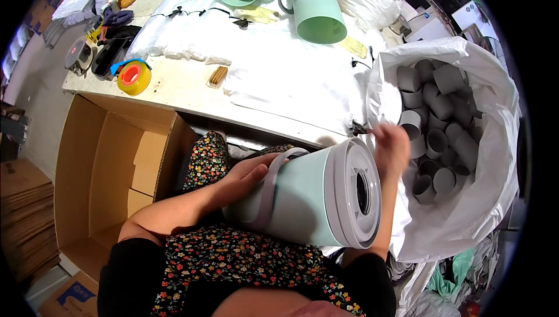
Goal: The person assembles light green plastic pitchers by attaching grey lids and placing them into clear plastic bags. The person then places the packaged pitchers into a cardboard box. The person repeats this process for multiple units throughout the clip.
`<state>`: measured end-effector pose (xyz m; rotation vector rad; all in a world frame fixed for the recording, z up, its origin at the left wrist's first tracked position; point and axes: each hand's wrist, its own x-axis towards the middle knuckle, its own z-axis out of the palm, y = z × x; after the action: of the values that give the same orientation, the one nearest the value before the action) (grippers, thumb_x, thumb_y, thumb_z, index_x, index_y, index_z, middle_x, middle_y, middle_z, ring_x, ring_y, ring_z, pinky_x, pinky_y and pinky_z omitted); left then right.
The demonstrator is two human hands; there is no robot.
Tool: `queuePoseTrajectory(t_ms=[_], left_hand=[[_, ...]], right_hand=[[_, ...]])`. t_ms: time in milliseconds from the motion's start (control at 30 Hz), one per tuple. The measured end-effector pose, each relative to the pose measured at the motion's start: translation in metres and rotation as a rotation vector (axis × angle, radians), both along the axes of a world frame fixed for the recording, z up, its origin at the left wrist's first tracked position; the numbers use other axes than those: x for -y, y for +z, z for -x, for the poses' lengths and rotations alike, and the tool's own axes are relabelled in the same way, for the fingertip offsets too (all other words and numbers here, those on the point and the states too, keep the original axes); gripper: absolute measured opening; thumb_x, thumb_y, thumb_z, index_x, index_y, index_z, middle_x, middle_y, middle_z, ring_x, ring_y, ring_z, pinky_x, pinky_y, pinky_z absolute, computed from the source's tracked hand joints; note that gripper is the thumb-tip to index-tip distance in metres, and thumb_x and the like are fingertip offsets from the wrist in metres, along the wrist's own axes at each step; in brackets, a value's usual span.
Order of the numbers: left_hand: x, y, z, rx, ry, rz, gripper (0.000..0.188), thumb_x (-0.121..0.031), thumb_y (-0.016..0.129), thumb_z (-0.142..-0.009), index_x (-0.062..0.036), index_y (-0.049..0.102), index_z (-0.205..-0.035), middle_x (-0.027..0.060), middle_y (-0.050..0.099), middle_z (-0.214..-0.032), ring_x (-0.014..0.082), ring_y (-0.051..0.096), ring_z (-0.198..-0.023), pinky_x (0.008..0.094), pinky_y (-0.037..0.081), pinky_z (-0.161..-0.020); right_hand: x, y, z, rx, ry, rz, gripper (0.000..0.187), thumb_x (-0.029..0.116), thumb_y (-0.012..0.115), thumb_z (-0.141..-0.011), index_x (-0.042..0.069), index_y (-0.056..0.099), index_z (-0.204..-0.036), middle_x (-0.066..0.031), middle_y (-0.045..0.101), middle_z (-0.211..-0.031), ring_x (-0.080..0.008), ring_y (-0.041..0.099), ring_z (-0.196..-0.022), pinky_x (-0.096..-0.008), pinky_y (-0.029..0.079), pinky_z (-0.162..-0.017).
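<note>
A pale green jug body (297, 194) with a grey end ring lies tilted across my lap, its round opening facing right. My left hand (247, 176) grips it from the left, fingers at its grey band handle (269, 192). Beyond its ringed end, my right hand (391, 149) is over the table edge beside the white bag. Motion smears its fingers. A small black piece (358, 129) shows right at its fingertips; whether they hold it I cannot tell.
A white bag (448, 229) of grey cylindrical pieces (439, 101) stands at right. Several green jug bodies (319, 14) lie on the white-covered table. An open cardboard box (75, 159) is at left. Yellow tape (138, 88) and small tools sit at the table's left end.
</note>
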<state>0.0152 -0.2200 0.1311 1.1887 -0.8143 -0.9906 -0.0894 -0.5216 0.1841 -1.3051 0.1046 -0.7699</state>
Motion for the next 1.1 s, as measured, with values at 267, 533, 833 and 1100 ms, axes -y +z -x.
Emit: queuePoseTrajectory(t_ms=[267,533,833,1100], left_hand=[[0.001,-0.018,-0.006,-0.035,0.06,0.003,0.076,-0.062,0.033,-0.089,0.0006,0.042,-0.13,0.0124,0.051,-0.125,0.0198,0.044,-0.118,0.0314,0.031,-0.1],[-0.001,-0.018,-0.008,-0.08,0.066,-0.015,0.085,-0.067,0.037,-0.084,0.0019,0.039,-0.132,0.0114,0.049,-0.127,0.0175,0.043,-0.118,0.031,0.032,-0.1],[-0.002,-0.015,-0.007,0.031,0.082,-0.027,0.07,-0.056,0.037,-0.091,-0.0011,0.038,-0.133,0.0126,0.049,-0.127,0.0206,0.043,-0.12,0.0317,0.031,-0.101],[0.006,-0.038,0.004,-0.15,0.14,-0.034,0.067,-0.052,0.043,-0.091,0.0001,0.039,-0.133,0.0114,0.049,-0.128,0.0192,0.042,-0.12,0.0304,0.031,-0.101]], right_hand=[[-0.018,-0.14,-0.167,-0.762,0.114,0.941,0.022,0.021,0.062,-0.079,0.0,0.06,-0.085,-0.0147,0.058,-0.078,-0.0286,0.053,-0.072,-0.0361,0.043,-0.068],[-0.036,-0.133,-0.146,-0.711,0.064,0.84,0.021,0.021,0.063,-0.079,0.001,0.059,-0.074,-0.0095,0.054,-0.07,-0.0242,0.052,-0.068,-0.0331,0.041,-0.065],[-0.016,-0.149,-0.16,-0.471,0.106,-0.177,0.004,0.005,0.059,-0.084,0.004,0.055,-0.084,0.0012,0.052,-0.071,-0.0061,0.044,-0.062,-0.0197,0.036,-0.058],[-0.014,-0.151,-0.156,-0.462,0.047,-0.196,0.014,0.013,0.058,-0.088,0.003,0.059,-0.078,0.0023,0.05,-0.062,-0.0068,0.042,-0.057,-0.0217,0.033,-0.054]])
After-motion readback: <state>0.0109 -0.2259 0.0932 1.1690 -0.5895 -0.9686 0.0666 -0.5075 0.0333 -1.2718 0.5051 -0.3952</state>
